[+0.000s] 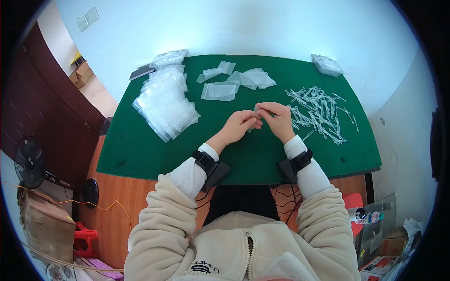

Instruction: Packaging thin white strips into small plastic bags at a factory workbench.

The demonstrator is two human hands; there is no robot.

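Over the middle of the green table, my left hand (237, 125) and my right hand (277, 120) meet with fingers closed. Between them they pinch a small clear plastic bag (250, 130), mostly hidden by the fingers. Just right of my right hand lies a loose heap of thin clear plastic sticks with looped ends (318, 112). Beyond my hands, several small clear bags (220, 91) are scattered flat on the cloth. A large fanned pile of clear bags (166, 103) spreads out to the left.
The table (136, 157) has a green cloth top. Bundled clear packs stand at its far left (169, 57) and far right (326, 65) corners, by the white wall. A dark flat box (141, 71) sits beside the left pack. On the floor are a black fan (30, 161) and a red stool (85, 238).
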